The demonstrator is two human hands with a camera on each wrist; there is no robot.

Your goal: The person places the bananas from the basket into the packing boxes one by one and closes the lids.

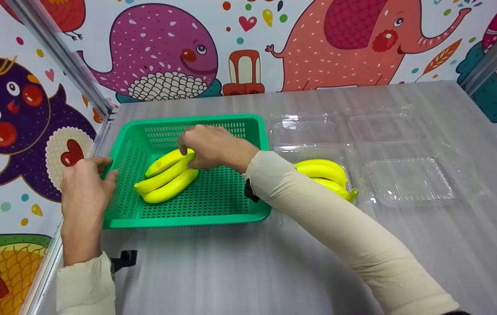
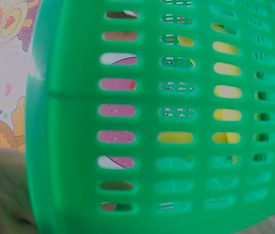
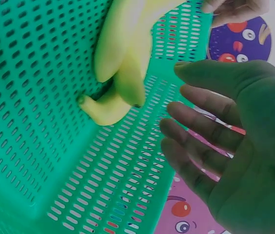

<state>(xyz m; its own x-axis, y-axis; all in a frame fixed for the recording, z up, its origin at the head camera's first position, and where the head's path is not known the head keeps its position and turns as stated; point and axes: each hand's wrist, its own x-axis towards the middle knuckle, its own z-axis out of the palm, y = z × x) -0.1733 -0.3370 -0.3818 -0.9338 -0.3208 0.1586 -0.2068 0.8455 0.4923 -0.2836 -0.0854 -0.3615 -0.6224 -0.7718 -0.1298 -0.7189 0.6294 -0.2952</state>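
Observation:
A bunch of yellow bananas [image 1: 167, 177] lies in the left half of a green perforated basket [image 1: 187, 221]. My right hand [image 1: 209, 146] is over the basket, close beside the stem end of the bunch. In the right wrist view this hand [image 3: 245, 131] has its fingers spread and apart from the bananas [image 3: 123, 53], with nothing in the palm. At the basket's left rim, my left hand [image 1: 84, 188] grips the edge with fingers and thumb. The left wrist view shows mostly the basket's slotted wall [image 2: 79, 122], with yellow showing through the slots.
Right of the basket, more bananas [image 1: 323, 170] lie in a clear plastic tray [image 1: 305, 131], partly hidden by my right sleeve. Another clear plastic container [image 1: 410, 179] stands farther right. Patterned walls [image 1: 248, 43] border the grey table [image 1: 196, 271] at the back and left.

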